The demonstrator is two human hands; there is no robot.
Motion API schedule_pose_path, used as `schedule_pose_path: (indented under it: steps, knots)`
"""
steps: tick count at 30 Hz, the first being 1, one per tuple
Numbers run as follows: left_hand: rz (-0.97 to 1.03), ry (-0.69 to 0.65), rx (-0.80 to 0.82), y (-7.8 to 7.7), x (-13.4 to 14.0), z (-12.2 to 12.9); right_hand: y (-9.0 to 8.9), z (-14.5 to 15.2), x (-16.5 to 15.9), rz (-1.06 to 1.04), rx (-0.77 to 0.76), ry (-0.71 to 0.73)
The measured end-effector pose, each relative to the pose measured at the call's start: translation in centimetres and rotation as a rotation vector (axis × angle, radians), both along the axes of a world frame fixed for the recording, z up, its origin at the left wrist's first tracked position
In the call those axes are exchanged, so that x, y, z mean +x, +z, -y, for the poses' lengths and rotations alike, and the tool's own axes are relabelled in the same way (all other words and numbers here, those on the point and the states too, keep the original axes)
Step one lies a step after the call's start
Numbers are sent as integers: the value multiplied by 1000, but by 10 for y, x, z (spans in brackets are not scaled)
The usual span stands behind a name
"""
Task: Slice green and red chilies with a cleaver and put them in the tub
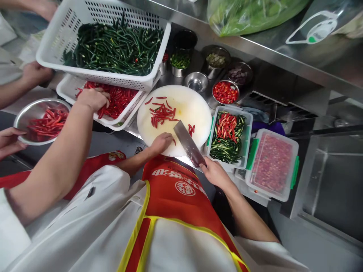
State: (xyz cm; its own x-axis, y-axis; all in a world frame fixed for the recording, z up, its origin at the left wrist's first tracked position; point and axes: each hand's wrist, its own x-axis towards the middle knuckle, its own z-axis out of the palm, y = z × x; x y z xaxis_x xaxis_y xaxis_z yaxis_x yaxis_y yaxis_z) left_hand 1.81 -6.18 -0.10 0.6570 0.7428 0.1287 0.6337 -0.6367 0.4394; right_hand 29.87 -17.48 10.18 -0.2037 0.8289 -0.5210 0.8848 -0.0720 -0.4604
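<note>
My right hand (214, 172) grips the handle of a cleaver (188, 143), whose broad blade lies over the right half of a round white cutting board (201, 102). At the board's near edge my left hand (162, 144) is closed, fingers bent, with a red chili (174, 142) poking out at its fingertips. Beyond it lies a loose pile of red chilies (162, 114). A few cut red pieces (191, 130) rest to the right of the blade.
Left are a white basket (104, 73) of green chilies and a lower basket (116, 121) of red ones, where a co-worker's hand (93, 100) reaches. Another person's hand holds a steel bowl (42, 141). Right stand a tub (245, 151) of sliced chilies and a lidded box (272, 160).
</note>
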Motion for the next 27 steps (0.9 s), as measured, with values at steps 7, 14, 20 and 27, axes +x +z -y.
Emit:
schedule_pose_path:
  steps: [7, 14, 20, 27]
  knots:
    - [171, -44, 49, -15, 2, 7, 20, -10, -11, 158, -48, 171]
    - [188, -36, 63, -24, 2, 5, 18, -14, -5, 139, -75, 244]
    - [172, -50, 82, -20, 3, 8, -18, -24, -34, 140, 0, 136]
    - [109, 178, 50, -6, 14, -40, -7, -1, 1, 20, 34, -77]
